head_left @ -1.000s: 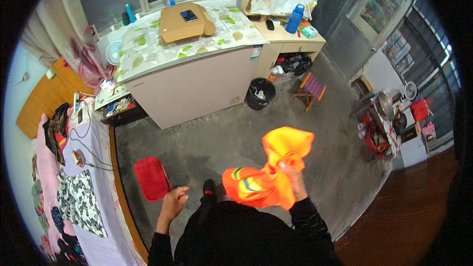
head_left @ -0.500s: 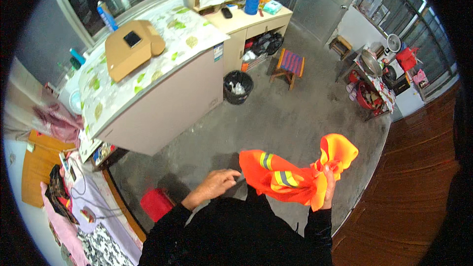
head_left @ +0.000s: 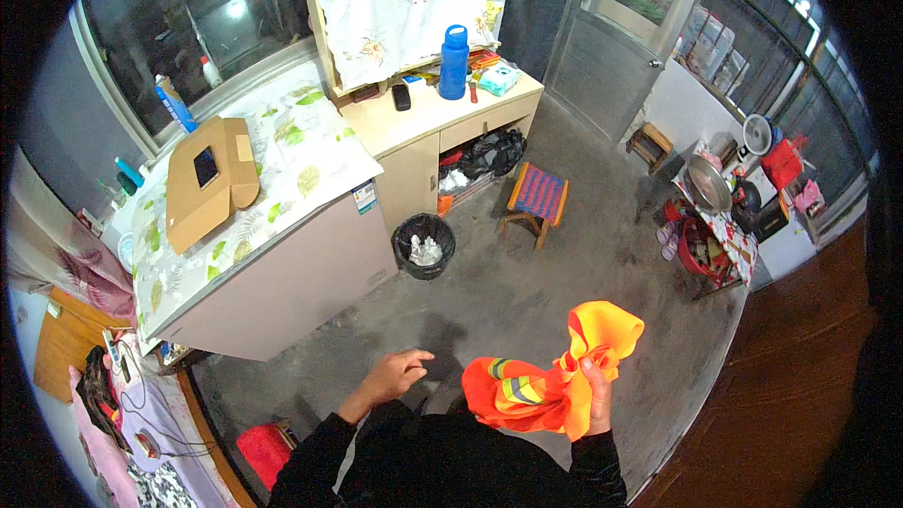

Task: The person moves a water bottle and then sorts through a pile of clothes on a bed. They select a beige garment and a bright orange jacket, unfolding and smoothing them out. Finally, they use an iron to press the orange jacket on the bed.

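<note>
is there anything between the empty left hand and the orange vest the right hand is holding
Nothing visible. The left hand hangs open over bare grey floor, apart from the orange vest bunched in the right hand. The gap between them shows only floor and the person's dark clothing.

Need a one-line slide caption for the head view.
Right hand grips a bunched orange reflective vest; left hand open and empty above the concrete floor.

Flat brown cardboard box (head_left: 209, 184) on leaf-print tabletop; dark-screened phone (head_left: 206, 167) atop it. Small white-blue sticker label (head_left: 364, 197) on cabinet front.
</note>
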Demonstrator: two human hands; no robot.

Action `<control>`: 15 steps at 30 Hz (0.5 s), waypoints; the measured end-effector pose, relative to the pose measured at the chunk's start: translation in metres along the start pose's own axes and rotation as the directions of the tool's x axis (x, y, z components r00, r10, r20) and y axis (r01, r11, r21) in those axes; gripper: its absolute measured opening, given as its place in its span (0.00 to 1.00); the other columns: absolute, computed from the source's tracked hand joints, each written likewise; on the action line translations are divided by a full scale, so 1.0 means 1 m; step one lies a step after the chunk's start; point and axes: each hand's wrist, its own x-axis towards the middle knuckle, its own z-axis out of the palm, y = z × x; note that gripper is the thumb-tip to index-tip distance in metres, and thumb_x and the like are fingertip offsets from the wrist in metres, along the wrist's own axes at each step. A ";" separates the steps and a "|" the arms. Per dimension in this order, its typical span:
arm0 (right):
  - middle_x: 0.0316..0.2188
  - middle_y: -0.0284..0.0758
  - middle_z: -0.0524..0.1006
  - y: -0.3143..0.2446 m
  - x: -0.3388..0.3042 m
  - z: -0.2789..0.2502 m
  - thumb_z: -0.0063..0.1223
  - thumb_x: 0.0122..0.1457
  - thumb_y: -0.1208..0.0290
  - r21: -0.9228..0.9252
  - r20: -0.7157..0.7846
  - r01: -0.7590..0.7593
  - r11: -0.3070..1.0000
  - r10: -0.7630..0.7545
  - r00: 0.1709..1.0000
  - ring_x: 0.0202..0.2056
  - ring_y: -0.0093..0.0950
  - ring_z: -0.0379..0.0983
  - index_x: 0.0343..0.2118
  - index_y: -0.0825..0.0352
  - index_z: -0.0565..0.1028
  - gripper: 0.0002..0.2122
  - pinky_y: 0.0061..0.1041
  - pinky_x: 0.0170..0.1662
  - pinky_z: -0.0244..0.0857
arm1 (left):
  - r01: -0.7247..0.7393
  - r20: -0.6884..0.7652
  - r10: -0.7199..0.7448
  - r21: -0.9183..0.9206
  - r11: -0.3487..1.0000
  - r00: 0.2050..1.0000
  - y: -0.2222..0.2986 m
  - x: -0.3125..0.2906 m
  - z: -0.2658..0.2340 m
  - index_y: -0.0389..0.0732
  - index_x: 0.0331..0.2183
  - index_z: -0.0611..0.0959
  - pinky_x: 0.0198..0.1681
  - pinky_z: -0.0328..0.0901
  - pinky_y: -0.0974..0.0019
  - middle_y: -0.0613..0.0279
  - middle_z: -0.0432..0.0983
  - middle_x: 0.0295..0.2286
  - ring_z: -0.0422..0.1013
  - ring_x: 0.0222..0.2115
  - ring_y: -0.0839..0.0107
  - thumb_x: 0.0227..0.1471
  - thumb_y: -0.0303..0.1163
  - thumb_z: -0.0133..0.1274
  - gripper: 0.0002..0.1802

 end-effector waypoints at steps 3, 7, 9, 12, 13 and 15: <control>0.40 0.40 0.76 -0.012 0.033 0.005 0.53 0.58 0.70 -0.023 0.012 -0.061 0.998 0.061 0.998 0.40 0.36 0.77 0.52 0.68 0.66 0.20 0.39 0.47 0.71 | -0.029 -0.026 0.030 0.046 0.999 0.999 -0.017 0.025 -0.002 0.44 0.47 0.79 0.36 0.69 0.62 0.57 0.80 0.29 0.76 0.30 0.62 0.54 0.33 0.55 0.17; 0.40 0.40 0.76 -0.015 0.081 0.004 0.53 0.58 0.70 -0.034 -0.015 -0.086 0.996 0.085 0.996 0.40 0.36 0.77 0.52 0.68 0.66 0.20 0.38 0.47 0.71 | -0.076 -0.120 0.076 0.006 0.997 0.990 -0.011 0.086 -0.032 0.44 0.47 0.79 0.36 0.69 0.60 0.56 0.79 0.29 0.76 0.30 0.60 0.54 0.32 0.54 0.17; 0.40 0.40 0.76 -0.013 0.107 0.005 0.53 0.58 0.70 -0.038 -0.038 -0.083 0.996 0.081 0.996 0.40 0.36 0.77 0.52 0.68 0.66 0.19 0.38 0.47 0.71 | -0.055 -0.185 0.055 0.006 0.998 0.981 -0.003 0.133 -0.058 0.44 0.47 0.79 0.37 0.69 0.60 0.56 0.79 0.28 0.76 0.30 0.60 0.54 0.32 0.54 0.17; 0.40 0.40 0.76 -0.009 0.153 0.014 0.53 0.58 0.70 -0.040 -0.072 -0.076 0.996 0.073 0.995 0.40 0.36 0.76 0.52 0.68 0.66 0.19 0.38 0.47 0.71 | -0.184 -0.318 0.191 0.053 0.982 0.929 -0.013 0.224 -0.100 0.43 0.46 0.78 0.36 0.69 0.60 0.56 0.79 0.28 0.76 0.29 0.60 0.54 0.33 0.54 0.17; 0.40 0.40 0.76 -0.007 0.169 0.017 0.53 0.58 0.70 -0.040 -0.090 -0.070 0.997 0.067 0.994 0.40 0.36 0.76 0.52 0.68 0.66 0.19 0.38 0.47 0.71 | -0.253 -0.358 0.265 0.079 0.964 0.896 -0.014 0.258 -0.117 0.42 0.46 0.78 0.36 0.69 0.61 0.55 0.79 0.28 0.76 0.29 0.59 0.54 0.33 0.54 0.17; 0.40 0.40 0.76 -0.002 0.196 0.022 0.53 0.58 0.70 -0.036 -0.151 -0.048 0.998 0.042 0.988 0.40 0.35 0.76 0.52 0.68 0.66 0.19 0.38 0.47 0.71 | -0.247 -0.339 0.222 -0.032 0.968 0.914 -0.004 0.330 -0.156 0.42 0.48 0.79 0.45 0.69 0.66 0.56 0.80 0.39 0.74 0.39 0.73 0.57 0.34 0.53 0.17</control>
